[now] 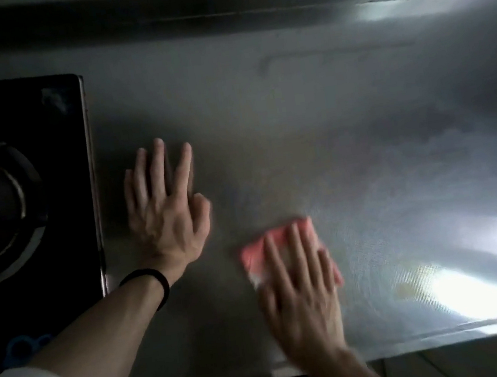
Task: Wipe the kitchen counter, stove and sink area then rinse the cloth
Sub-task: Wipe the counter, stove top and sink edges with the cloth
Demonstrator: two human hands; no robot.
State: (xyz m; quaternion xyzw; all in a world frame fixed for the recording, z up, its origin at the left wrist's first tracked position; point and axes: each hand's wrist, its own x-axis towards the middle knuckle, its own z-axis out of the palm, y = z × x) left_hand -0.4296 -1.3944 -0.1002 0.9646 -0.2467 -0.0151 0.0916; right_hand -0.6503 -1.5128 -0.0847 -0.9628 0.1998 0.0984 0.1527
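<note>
A pink cloth [259, 255] lies flat on the steel counter [330, 144], near its front edge. My right hand [299, 289] presses down on the cloth with fingers spread, covering most of it; the hand is blurred. My left hand [165, 206] rests flat on the bare counter to the left of the cloth, fingers apart, holding nothing. A black band circles the left wrist. The black glass stove [69, 124] with a round burner sits at the far left, just beside my left hand.
The counter's front edge [453, 335] runs along the bottom right, with floor below it. A raised steel back ledge [249, 19] lines the far side. Bright glare lies on the counter at the lower right. No sink is in view.
</note>
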